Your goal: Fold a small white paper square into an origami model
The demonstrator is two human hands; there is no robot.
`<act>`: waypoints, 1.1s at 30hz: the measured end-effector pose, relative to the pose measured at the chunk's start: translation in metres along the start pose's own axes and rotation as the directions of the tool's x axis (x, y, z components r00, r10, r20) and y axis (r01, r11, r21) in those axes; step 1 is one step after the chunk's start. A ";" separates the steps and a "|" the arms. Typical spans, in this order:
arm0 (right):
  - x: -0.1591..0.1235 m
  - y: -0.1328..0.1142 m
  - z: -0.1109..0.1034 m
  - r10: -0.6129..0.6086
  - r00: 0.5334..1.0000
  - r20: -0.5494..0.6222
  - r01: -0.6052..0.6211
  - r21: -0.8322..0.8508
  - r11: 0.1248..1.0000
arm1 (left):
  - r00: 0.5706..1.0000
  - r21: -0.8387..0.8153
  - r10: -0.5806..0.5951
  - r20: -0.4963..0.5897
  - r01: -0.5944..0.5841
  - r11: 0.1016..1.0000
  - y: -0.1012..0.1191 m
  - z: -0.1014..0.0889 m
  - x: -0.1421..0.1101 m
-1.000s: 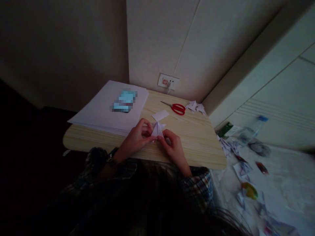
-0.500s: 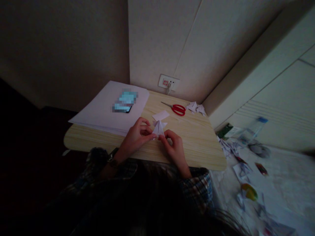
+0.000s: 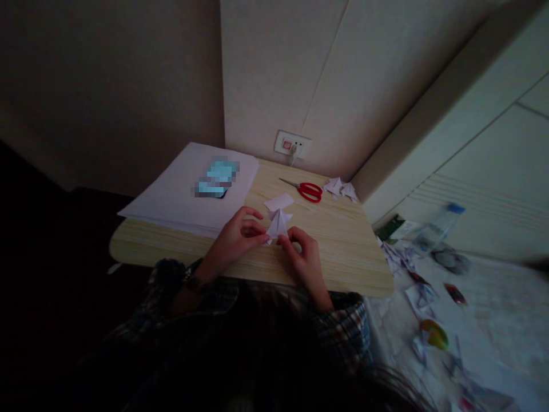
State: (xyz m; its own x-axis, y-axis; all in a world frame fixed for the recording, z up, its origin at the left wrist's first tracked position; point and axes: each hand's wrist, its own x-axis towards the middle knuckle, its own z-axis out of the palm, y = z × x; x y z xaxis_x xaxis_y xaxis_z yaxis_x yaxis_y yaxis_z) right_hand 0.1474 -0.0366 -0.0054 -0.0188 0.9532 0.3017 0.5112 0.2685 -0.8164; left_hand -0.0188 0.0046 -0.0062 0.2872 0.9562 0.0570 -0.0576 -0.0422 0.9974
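Observation:
A small white folded paper figure (image 3: 278,224) with pointed corners sits between my hands over the wooden table (image 3: 338,252). My left hand (image 3: 240,233) pinches its lower left corner between thumb and finger, the other fingers curled above. On the opposite side, my right hand (image 3: 303,254) grips the lower right corner with thumb and index finger. Just beyond the figure lies a small white paper rectangle (image 3: 278,202). Scissors (image 3: 309,192) with red handles rest farther back, their blades pointing left.
White paper sheets (image 3: 171,194) cover the table's left part, with a phone (image 3: 217,177) on top. Folded paper pieces (image 3: 339,187) sit at the back right corner. A wall socket (image 3: 293,144) holds a plug. Right of the table, a clear bottle (image 3: 440,229) and paper scraps lie on a white surface.
Almost nothing differs. My left thumb has shifted slightly at the figure's lower left corner, and the view has moved a little; both hands keep their grip.

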 end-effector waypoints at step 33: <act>0.002 0.007 0.008 -0.006 1.000 0.011 0.006 -0.032 0.999 | 0.999 0.003 -0.019 0.035 0.019 1.000 -0.004 0.002 0.002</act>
State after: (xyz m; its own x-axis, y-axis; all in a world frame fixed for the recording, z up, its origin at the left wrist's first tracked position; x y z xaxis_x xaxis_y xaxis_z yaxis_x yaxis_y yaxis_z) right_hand 0.1443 -0.0322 -0.0142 -0.0315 0.9532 0.3008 0.5386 0.2697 -0.7982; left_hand -0.0161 0.0058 -0.0103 0.3218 0.9460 0.0394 -0.0493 -0.0248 0.9985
